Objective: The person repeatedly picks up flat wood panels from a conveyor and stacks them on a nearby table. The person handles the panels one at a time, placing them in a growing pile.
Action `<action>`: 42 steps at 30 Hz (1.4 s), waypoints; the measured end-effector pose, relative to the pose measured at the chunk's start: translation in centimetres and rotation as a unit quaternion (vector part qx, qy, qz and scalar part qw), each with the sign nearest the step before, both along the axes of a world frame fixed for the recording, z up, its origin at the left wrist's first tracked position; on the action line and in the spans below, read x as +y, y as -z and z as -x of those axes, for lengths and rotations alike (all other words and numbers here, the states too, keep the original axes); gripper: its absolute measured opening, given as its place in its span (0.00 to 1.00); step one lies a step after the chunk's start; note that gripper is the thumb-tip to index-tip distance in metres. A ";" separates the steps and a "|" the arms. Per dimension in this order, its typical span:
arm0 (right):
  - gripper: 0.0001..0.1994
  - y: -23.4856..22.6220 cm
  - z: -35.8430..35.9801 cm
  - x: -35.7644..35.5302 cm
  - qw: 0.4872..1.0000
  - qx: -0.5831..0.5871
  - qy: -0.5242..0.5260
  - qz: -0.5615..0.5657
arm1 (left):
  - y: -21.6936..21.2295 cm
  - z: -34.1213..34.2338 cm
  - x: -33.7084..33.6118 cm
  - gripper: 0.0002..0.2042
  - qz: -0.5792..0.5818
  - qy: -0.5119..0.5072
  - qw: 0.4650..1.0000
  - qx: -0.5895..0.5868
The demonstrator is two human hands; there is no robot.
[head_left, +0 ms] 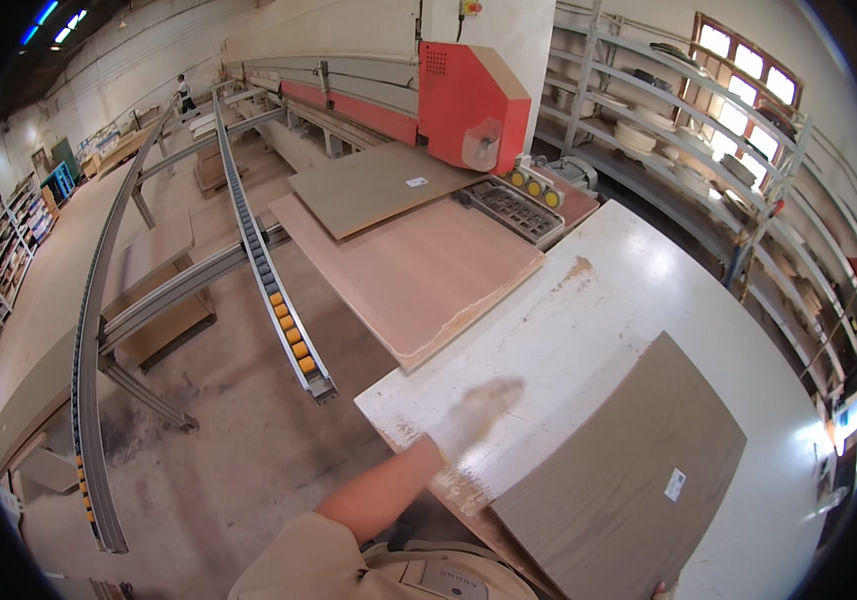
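My left hand (474, 415), in a pale glove and smeared by motion, is over the white tabletop (589, 320), left of a grey-brown board (639, 470). Its fingers point to the right, and I cannot make out anything in them. That board lies on the right of the table, its near edge by my body, with a small white label on its face. At the board's near right edge only some fingertips of my right hand (664, 588) show, curled on the edge. The rest of that hand is out of the picture.
Beyond the table lie a pinkish-brown sheet (419, 265) and a darker board (384, 185) beside a red machine housing (474, 105). Roller rails (259, 250) run away on the left. Shelves (689, 130) line the right wall. Far back stands a person (186, 93).
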State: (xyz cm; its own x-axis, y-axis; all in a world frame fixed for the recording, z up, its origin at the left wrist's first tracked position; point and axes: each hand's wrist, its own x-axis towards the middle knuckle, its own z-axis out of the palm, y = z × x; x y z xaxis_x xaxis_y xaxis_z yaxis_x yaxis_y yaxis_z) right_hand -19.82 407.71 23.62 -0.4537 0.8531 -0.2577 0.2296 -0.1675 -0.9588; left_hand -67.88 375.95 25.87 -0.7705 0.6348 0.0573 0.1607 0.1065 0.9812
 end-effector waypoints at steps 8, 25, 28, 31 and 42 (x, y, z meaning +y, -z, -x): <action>0.27 -3.0 3.4 -0.3 0.997 -0.054 0.016 -0.060 | -0.2 14.4 -8.8 0.34 0.230 -0.382 0.875 0.186; 0.26 -10.0 40.3 -6.4 0.912 -0.007 -0.396 -0.110 | 0.9 16.9 -8.7 0.33 0.442 -0.241 0.785 0.360; 0.33 -4.4 50.6 -10.5 0.924 0.080 -0.364 0.091 | 0.8 13.5 -7.9 0.33 0.433 -0.221 0.768 0.418; 0.16 -1.1 56.9 -14.7 0.914 0.123 -0.288 0.259 | 1.8 10.8 -5.3 0.30 0.397 -0.186 0.769 0.465; 0.27 -0.8 55.6 -13.8 0.988 -0.020 -0.104 0.114 | -7.5 21.2 -8.1 0.22 0.444 -0.185 0.816 0.321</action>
State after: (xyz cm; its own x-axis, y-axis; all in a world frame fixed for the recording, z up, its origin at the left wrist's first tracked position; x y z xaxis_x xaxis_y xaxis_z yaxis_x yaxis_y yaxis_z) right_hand -75.43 393.92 24.39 -0.5980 0.6601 -0.4546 0.3193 -0.3241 -0.8905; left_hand -89.05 367.90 33.35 -0.9114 0.3757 0.1679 0.4059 0.8876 0.2175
